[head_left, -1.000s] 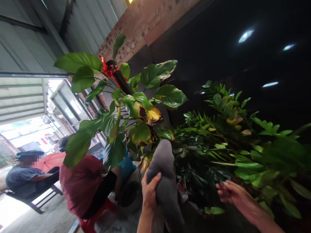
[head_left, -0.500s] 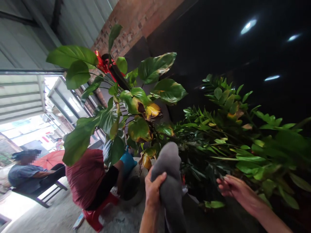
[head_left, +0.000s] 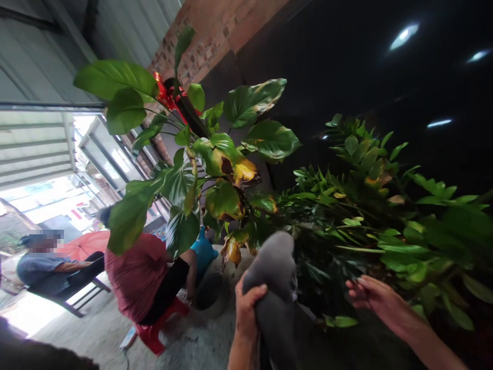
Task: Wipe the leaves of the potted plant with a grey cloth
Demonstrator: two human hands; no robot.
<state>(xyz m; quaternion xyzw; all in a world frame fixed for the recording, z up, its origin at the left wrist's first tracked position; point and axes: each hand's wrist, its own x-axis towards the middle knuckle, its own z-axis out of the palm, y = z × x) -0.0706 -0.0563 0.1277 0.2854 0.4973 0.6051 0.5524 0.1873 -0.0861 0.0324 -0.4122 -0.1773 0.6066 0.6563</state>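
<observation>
Foliage [head_left: 402, 253] crowds ahead of the right hand [head_left: 372, 294]; nearer space is freer.

Left hand [head_left: 246, 311] clasped, thumb [head_left: 258, 293] angled up rightward, left forearm [head_left: 242, 352] rising steeply. Right hand [head_left: 375, 297] well apart, fingers [head_left: 353, 294] bent, gathered; right forearm [head_left: 429, 339] slanting in from lower right.

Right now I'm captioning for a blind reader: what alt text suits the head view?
The left hand grips a gray sock-like item; the right hand is apart, before green foliage, its grip unclear. Beyond a broad-leaved plant, a person sits on a red plastic stool.
</observation>
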